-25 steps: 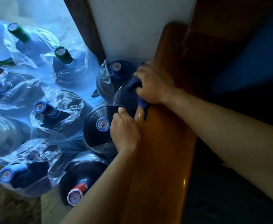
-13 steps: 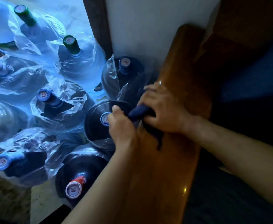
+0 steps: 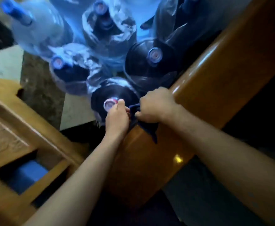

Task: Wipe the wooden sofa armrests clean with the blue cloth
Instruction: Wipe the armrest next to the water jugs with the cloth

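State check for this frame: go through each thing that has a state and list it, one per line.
blue cloth: bunched, draped over the armrest edge, held by both hands
wooden armrest: glossy, cloth pressed on it
right hand: grips the cloth on the armrest
left hand: fingers curled on the cloth's end
water jugs: upright, capped, some wrapped in plastic

Blurred water bottles (image 3: 100,26) – cloth (image 3: 147,129) mostly under hands.

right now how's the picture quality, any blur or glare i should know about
Head view: dim overall, with motion blur smearing the water bottles and the wooden frame at left. Glare streaks and a yellow highlight sit on the armrest. Both the left hand and right hand read fairly clearly; the blue cloth is nearly black in shadow.
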A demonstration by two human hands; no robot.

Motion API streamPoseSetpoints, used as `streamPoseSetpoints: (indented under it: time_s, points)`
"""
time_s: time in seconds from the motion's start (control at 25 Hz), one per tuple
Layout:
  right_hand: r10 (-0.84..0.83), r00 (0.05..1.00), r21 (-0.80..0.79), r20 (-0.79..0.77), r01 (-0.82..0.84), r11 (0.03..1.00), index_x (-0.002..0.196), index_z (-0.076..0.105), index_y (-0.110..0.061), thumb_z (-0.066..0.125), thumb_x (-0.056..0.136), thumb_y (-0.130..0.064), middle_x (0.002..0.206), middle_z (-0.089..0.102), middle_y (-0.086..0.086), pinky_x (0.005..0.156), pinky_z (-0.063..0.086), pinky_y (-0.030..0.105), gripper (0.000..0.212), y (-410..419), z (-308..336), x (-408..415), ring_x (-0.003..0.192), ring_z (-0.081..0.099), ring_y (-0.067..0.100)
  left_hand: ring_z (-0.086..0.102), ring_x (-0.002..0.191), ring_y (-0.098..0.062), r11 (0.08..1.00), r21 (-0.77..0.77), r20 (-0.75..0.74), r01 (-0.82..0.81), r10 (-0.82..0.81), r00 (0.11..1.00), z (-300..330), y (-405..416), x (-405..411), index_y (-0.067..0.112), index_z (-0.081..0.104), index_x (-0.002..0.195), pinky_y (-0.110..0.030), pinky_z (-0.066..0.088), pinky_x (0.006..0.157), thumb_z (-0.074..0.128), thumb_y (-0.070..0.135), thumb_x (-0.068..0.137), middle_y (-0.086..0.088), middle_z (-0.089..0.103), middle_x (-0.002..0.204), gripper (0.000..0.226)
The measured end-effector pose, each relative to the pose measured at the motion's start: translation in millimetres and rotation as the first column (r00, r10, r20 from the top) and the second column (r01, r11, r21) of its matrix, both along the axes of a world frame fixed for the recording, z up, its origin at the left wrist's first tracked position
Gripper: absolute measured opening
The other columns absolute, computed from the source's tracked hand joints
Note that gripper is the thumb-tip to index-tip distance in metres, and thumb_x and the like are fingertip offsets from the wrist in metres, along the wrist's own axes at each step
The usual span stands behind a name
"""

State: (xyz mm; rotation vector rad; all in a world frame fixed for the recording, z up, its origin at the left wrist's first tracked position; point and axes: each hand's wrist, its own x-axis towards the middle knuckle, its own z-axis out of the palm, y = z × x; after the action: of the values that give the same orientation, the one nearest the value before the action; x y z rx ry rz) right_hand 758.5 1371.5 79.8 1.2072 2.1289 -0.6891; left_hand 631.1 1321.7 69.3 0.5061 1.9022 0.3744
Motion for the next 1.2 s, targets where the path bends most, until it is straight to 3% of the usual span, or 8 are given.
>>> streamPoseSetpoints:
  time_s: [0.12,0.24,0.4,0.56,0.76,1.0,1.08,1.2]
  points:
    - [0.038,0.985,-0.019,-0.170,-0.041,0.999,0.090,0.069,-0.025,0.050,0.085,-0.049,0.095,0.075,0.000,0.079,0.036,0.039,0.031,-89,5,-75,0.091,0.068,0.027,0.061,0.108,-0.041,0.990,-0.061,-0.222,0.125,-0.135,0.966,1,-50,-50,0.001,0.068,0.100,-0.046,0.043,0.092,0.030,0.046,0.099,-0.024,0.070,0.111,0.059]
    - [0.121,0.948,-0.033,-0.293,-0.136,0.990,0.118,0.067,-0.020,0.051,0.090,-0.050,0.109,0.071,0.003,0.090,0.039,0.042,0.043,-138,14,-109,0.100,0.063,0.030,0.062,0.104,-0.038,0.992,-0.097,-0.293,0.084,-0.109,0.950,5,-96,-91,0.007,0.071,0.095,-0.043,0.043,0.089,0.037,0.041,0.102,-0.018,0.071,0.103,0.049]
    - [0.208,0.912,0.061,-0.354,-0.200,0.978,0.098,0.067,-0.017,0.051,0.086,-0.059,0.097,0.072,0.006,0.083,0.048,0.042,0.046,-95,10,-60,0.090,0.066,0.033,0.067,0.095,-0.038,0.999,-0.049,-0.166,-0.014,0.005,0.986,4,-84,-84,0.019,0.065,0.075,-0.050,0.051,0.093,0.040,0.051,0.095,-0.013,0.072,0.089,0.044]
    - [-0.011,0.962,0.426,-0.274,0.132,0.895,0.086,0.064,-0.015,0.050,0.086,-0.052,0.088,0.070,0.010,0.086,0.048,0.046,0.039,23,-4,93,0.088,0.064,0.036,0.069,0.095,-0.039,0.994,0.004,0.073,0.105,-0.105,0.992,-3,-35,-19,0.017,0.073,0.083,-0.057,0.050,0.093,0.037,0.066,0.080,-0.015,0.075,0.092,0.061]
    - [-0.422,0.756,0.525,-0.500,0.653,0.546,0.121,0.063,-0.004,0.060,0.095,-0.032,0.126,0.063,0.017,0.110,0.037,0.043,0.038,112,0,218,0.126,0.053,0.038,0.061,0.082,-0.001,0.846,0.316,0.119,0.429,-0.484,0.867,12,52,87,0.032,0.066,0.090,-0.029,0.042,0.070,0.035,0.060,0.098,0.009,0.069,0.092,0.043]
    - [-0.798,0.199,0.500,-0.569,0.854,-0.144,0.150,0.042,-0.004,0.049,0.101,-0.044,0.158,0.040,0.012,0.120,0.033,0.047,0.063,22,-11,219,0.144,0.038,0.035,0.060,0.071,-0.010,0.651,0.450,-0.079,0.611,-0.653,0.753,33,99,150,0.027,0.061,0.084,-0.030,0.040,0.058,0.038,0.040,0.106,0.001,0.065,0.084,0.034]
    - [-0.820,0.205,0.505,-0.534,0.856,-0.114,0.152,0.037,-0.006,0.042,0.100,-0.052,0.160,0.034,0.011,0.122,0.031,0.049,0.070,-14,-13,194,0.150,0.029,0.036,0.059,0.076,-0.011,0.620,0.457,-0.156,0.637,-0.650,0.744,30,101,159,0.023,0.061,0.090,-0.031,0.043,0.062,0.039,0.040,0.106,-0.001,0.064,0.090,0.032]
    - [-0.768,0.453,0.529,-0.452,0.830,0.178,0.155,0.032,-0.010,0.036,0.099,-0.061,0.163,0.029,0.008,0.123,0.029,0.050,0.076,-37,-13,193,0.152,0.022,0.036,0.060,0.076,-0.015,0.626,0.439,-0.206,0.645,-0.628,0.750,24,100,163,0.021,0.059,0.094,-0.035,0.046,0.062,0.039,0.041,0.104,-0.001,0.064,0.089,0.031]
